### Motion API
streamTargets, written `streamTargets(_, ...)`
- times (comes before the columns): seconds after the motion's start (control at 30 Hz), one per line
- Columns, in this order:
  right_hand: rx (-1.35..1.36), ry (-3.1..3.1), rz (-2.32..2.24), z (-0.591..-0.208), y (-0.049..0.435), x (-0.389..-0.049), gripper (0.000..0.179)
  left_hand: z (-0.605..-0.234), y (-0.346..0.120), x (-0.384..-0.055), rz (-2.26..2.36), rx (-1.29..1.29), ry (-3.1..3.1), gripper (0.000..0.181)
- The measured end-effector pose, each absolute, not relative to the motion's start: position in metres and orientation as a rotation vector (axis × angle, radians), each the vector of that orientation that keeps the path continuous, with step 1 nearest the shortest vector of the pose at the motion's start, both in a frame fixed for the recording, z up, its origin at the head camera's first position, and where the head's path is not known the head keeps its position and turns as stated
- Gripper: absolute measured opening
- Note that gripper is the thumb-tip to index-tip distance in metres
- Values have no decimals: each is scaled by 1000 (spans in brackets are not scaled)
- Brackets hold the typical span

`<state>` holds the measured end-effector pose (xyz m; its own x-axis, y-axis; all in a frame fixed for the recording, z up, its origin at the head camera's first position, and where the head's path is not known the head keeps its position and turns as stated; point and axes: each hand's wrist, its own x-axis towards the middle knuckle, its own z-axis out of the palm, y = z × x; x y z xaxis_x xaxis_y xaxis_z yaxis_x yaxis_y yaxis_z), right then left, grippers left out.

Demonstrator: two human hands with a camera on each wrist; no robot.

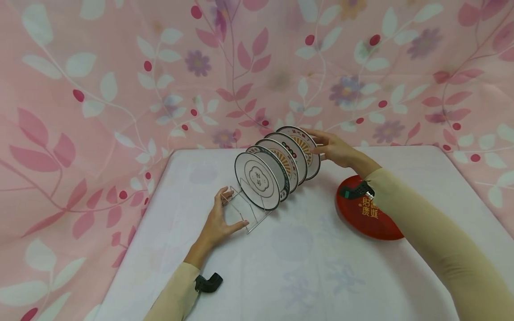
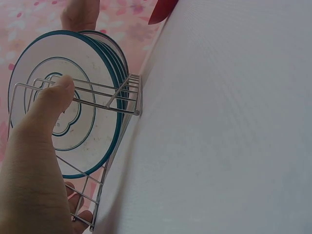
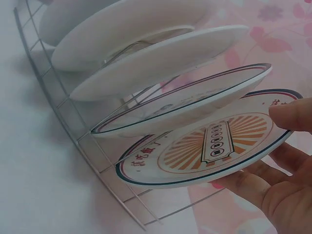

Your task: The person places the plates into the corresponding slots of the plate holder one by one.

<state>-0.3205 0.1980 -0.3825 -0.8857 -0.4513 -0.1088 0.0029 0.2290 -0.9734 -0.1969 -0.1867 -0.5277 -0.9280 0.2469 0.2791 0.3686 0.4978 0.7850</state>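
Note:
A silver wire dish rack point(image 2: 124, 111) holds several white plates standing on edge in a row. The nearest plate point(image 1: 257, 180) has a dark rim and a flower-shaped outline with characters. My left hand point(image 1: 217, 225) grips the near end of the rack, thumb over one side's wires and fingers around the other. At the far end, my right hand point(image 1: 339, 150) pinches the edge of the last plate point(image 3: 195, 151), thumb on its face and fingers behind. That plate carries an orange sunburst and red characters; its lower edge sits among the rack wires.
A red round dish point(image 1: 353, 216) with gold characters lies right of the rack, partly under the right sleeve point(image 1: 425, 245). White cloth covers the table point(image 1: 301, 276). A pink floral curtain point(image 1: 257, 67) hangs behind the far edge. Dark bands point(image 1: 209, 283) sit on both wrists.

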Motion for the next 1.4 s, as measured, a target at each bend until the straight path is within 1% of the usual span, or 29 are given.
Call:
streamTargets(0.6, -387, 2052, -1737, -389, 196, -326, 62, -522, -183, -196, -1413, -569, -2600, 115)
streamTargets(0.87, -362, 1988, -1823, -392, 195, -319, 60, -526, -185, -196, -1408, -553, -2612, 115)
streamTargets(1.03, -405, 1974, -1941, -383, 204, -305, 57, -528, -185, -196, -1411, -568, -2603, 115)
streamTargets(1.2, -507, 2008, -1969, -373, 221, -282, 53, -526, -188, -198, -1397, -555, -2616, 115)
streamTargets(1.4, -686, 1998, -1957, -384, 250, -243, 47, -525, -191, -199, -1408, -541, -2613, 115)
